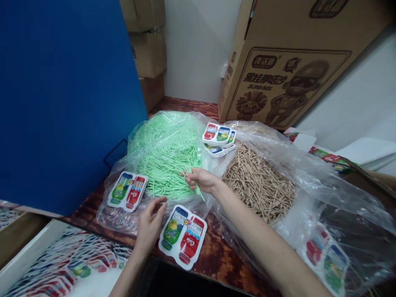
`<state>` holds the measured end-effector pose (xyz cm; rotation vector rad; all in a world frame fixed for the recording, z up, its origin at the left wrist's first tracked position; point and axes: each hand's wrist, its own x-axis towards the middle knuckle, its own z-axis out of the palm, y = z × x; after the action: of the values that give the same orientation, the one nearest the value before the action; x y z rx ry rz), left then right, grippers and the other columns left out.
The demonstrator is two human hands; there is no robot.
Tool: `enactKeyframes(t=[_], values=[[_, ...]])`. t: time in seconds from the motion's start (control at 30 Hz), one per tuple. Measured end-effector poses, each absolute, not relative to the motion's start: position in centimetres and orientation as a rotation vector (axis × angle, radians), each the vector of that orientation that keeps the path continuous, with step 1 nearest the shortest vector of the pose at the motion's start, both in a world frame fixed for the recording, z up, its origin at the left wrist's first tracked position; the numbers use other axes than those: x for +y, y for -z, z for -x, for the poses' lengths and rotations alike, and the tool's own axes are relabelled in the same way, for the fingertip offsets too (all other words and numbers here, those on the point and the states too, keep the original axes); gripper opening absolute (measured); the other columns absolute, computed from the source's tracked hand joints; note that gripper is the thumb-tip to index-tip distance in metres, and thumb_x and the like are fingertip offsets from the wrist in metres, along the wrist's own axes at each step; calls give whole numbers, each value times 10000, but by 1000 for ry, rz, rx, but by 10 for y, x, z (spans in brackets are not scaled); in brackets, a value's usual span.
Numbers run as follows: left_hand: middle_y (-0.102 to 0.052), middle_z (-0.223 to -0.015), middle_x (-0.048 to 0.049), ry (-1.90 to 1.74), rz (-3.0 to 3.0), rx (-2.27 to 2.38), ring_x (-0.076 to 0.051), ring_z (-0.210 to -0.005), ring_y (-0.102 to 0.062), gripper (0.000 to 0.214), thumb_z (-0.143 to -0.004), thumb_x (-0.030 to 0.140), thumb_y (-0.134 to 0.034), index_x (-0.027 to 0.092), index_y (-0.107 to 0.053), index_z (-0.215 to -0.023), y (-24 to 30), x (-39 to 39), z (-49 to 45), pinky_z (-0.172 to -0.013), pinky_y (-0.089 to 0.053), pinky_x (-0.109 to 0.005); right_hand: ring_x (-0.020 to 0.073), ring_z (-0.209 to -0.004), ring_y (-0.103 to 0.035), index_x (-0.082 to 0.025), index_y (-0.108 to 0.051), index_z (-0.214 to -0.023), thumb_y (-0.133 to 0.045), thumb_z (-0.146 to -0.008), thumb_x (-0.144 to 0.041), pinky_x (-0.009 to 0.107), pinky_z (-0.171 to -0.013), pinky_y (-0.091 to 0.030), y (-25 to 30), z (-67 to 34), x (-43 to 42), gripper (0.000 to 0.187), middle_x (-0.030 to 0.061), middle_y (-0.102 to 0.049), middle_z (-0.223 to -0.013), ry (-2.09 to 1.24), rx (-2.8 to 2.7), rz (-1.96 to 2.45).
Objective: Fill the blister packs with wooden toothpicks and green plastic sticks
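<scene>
My right hand (201,179) is closed in a pinch on a green stick (198,189) at the edge of a pile of green sticks (167,159) in an open clear bag. My left hand (150,222) hovers just left of a bottle-printed plastic tray (183,236) on the wooden table, its fingers curled with thumb and forefinger close together; what they hold, if anything, is too small to name. A second printed tray (128,191) lies on the bag's left edge.
A bag of brown wooden sticks (259,183) sits to the right. A small stack of printed trays (219,138) rests between the bags. A blue board (62,99) stands at left, a large cardboard box (287,62) behind. A box of more trays (62,268) lies lower left.
</scene>
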<state>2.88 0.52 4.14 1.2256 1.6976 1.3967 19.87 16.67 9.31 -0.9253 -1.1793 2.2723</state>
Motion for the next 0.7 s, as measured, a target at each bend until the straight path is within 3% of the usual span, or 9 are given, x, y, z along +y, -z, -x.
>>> enactKeyframes(t=[0.27,0.53,0.7], values=[[-615,-1277,-89,-1470,-1289,1517,-222,-1103,-600,385,-853,349,-594,239,-587,-1222,-77,53,-62,-900,-490,-348,40,-466,-394,-165,-485,-780,-835,-626,-307,183,-463,-290,-87,-226,128,408,-56,-554,-587,-2443,-1011,840],[-700,-1135,-86,-1321,-1366,1526,-222,-1030,-648,353,-896,343,-523,208,-601,-1213,-60,67,-85,-912,-484,-369,41,-439,-374,-170,-489,-738,-848,-568,-329,175,-440,-283,-71,-229,115,428,-70,-529,-529,-2237,-977,1036],[-698,-1099,-76,-1243,-1660,1668,-238,-1058,-614,252,-892,307,-536,217,-664,-1089,-72,58,-86,-954,-449,-411,35,-450,-358,-159,-502,-738,-834,-616,-358,168,-443,-263,-70,-240,100,406,-66,-501,-546,-2359,-948,1004]])
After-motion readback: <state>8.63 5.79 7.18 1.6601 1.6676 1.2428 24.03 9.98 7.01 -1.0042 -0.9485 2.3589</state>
